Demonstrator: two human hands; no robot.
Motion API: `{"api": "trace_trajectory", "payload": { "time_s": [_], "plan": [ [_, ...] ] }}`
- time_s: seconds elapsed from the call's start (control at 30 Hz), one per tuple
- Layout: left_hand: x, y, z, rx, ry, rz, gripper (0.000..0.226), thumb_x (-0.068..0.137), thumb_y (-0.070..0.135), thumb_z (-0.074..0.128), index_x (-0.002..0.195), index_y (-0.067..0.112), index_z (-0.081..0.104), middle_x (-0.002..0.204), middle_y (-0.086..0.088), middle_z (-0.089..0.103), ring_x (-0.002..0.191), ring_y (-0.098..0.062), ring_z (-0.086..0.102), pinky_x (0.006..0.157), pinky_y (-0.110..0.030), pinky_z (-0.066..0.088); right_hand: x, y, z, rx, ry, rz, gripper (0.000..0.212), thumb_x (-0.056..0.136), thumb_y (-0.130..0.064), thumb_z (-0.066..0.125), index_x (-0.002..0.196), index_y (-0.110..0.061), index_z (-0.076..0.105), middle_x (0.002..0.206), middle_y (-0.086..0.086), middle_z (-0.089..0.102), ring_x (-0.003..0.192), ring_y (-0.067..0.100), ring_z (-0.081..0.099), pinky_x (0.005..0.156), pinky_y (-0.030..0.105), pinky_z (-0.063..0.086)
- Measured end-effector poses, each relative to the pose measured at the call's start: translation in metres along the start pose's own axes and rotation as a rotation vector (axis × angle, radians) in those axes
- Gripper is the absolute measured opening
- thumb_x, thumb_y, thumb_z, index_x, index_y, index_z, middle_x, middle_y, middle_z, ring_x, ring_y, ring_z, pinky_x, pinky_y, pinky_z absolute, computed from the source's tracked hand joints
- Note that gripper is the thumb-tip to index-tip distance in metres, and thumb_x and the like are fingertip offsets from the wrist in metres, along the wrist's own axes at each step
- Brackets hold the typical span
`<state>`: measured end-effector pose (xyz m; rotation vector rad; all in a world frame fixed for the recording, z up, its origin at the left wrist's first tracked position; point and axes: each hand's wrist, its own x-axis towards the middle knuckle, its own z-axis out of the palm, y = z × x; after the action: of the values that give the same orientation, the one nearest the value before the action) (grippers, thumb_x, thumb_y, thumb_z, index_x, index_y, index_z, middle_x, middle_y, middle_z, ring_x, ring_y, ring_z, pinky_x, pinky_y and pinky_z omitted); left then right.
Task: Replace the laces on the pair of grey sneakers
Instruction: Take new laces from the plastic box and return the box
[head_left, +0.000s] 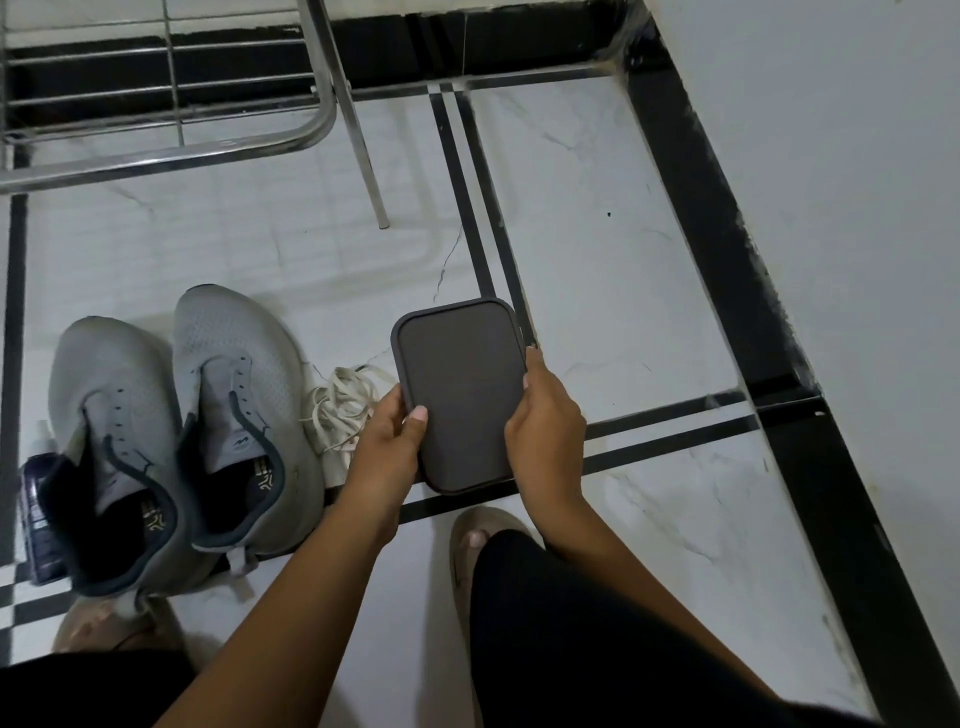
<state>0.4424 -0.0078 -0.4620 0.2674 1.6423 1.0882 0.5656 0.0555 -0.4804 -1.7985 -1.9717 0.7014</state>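
Grey sneakers (176, 441) stood unlaced; white laces (340, 408) heaped beside. My left hand (387, 449) and right hand (545, 423) clasped box (460, 395) edges, probably to open it.

Both forearms are bare, with no sleeve, watch or ring in view; the left hand (387, 441) and the right hand (545, 436) have short, pale nails; the legs wear black trousers (571, 639); each foot wears a beige slipper (470, 540), open at the toes.
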Motion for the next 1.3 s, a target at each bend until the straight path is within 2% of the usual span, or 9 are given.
{"api": "trace_trajectory", "payload": {
  "time_s": [0.2,0.3,0.43,0.5,0.57,0.67,0.83,0.93,1.3],
  "plan": [
    [-0.002,-0.015,-0.003,0.127,0.140,0.038,0.023,0.096,0.016,0.054,0.116,0.027,0.056,0.121,0.006,0.063,0.110,-0.016,0.060,0.096,-0.043,0.051,-0.010,0.010,0.001,-0.075,-0.035,-0.013,0.050,0.095,-0.004,0.048,0.144,-0.012,0.041,0.120,0.009,0.061,0.099,0.024,0.063,0.077,0.024,0.047],
    [-0.006,-0.022,-0.008,0.222,0.144,0.020,0.017,0.093,0.018,0.059,0.101,0.033,0.056,0.109,0.006,0.065,0.105,-0.018,0.061,0.093,-0.045,0.052,-0.012,0.014,-0.010,-0.097,-0.083,-0.032,0.046,0.096,-0.014,0.045,0.141,-0.016,0.042,0.115,0.004,0.060,0.093,0.020,0.061,0.074,0.027,0.049],
    [0.007,0.001,-0.008,0.286,0.210,0.064,0.038,0.095,0.040,0.052,0.129,0.023,0.048,0.107,0.006,0.057,0.102,-0.019,0.058,0.085,-0.037,0.051,0.024,0.007,-0.019,0.085,-0.151,0.035,0.041,0.096,-0.035,0.044,0.135,-0.022,0.045,0.111,-0.002,0.061,0.096,0.015,0.061,0.082,0.037,0.053],
    [0.025,0.020,-0.002,0.308,0.213,0.070,0.045,0.098,0.048,0.041,0.136,0.024,0.045,0.114,0.005,0.054,0.105,-0.017,0.054,0.093,-0.037,0.047,0.053,-0.007,-0.013,0.059,-0.239,0.003,0.034,0.097,-0.049,0.038,0.112,-0.024,0.057,0.107,-0.002,0.059,0.094,0.014,0.058,0.079,0.033,0.050],
    [0.043,0.035,0.005,0.269,0.142,-0.003,0.047,0.098,0.053,0.033,0.128,0.022,0.052,0.120,0.003,0.056,0.106,-0.017,0.054,0.095,-0.035,0.044,0.079,-0.024,-0.001,0.020,-0.386,0.005,0.052,0.098,-0.057,0.029,0.069,-0.020,0.051,0.079,-0.001,0.055,0.075,0.016,0.055,0.066,0.032,0.043],
    [0.060,0.041,0.009,0.229,0.035,-0.117,0.051,0.093,0.064,0.035,0.100,0.022,0.062,0.113,-0.002,0.066,0.104,-0.022,0.061,0.099,-0.042,0.047,0.104,-0.031,0.020,-0.099,-0.478,0.043,0.060,0.099,-0.052,0.026,0.057,-0.014,0.045,0.065,0.001,0.053,0.067,0.020,0.053,0.061,0.031,0.040],
    [0.072,0.027,0.013,0.098,0.157,-0.044,0.056,0.087,0.061,0.052,0.088,0.006,0.066,0.092,-0.016,0.069,0.085,-0.029,0.067,0.083,-0.042,0.056,0.108,-0.027,0.032,-0.112,-0.352,0.005,0.049,0.097,-0.030,0.035,0.052,-0.012,0.040,0.054,0.001,0.045,0.054,0.017,0.045,0.052,0.027,0.033],
    [0.075,0.027,0.022,0.110,0.249,0.015,0.054,0.089,0.057,0.053,0.055,0.018,0.038,0.055,-0.001,0.043,0.051,-0.011,0.044,0.053,-0.023,0.041,0.110,-0.030,0.033,-0.150,-0.315,-0.033,0.053,0.099,-0.034,0.033,0.051,-0.014,0.042,0.054,0.000,0.048,0.053,0.014,0.045,0.050,0.026,0.032],
    [0.068,0.021,0.016,0.072,0.182,-0.011,0.044,0.094,0.054,0.045,0.101,0.016,0.064,0.092,-0.001,0.066,0.080,-0.013,0.062,0.067,-0.028,0.050,0.101,-0.017,0.028,0.005,-0.366,-0.029,0.051,0.099,-0.040,0.038,0.056,-0.015,0.027,0.053,-0.002,0.033,0.052,0.015,0.031,0.052,0.031,0.025]
  ]
}}
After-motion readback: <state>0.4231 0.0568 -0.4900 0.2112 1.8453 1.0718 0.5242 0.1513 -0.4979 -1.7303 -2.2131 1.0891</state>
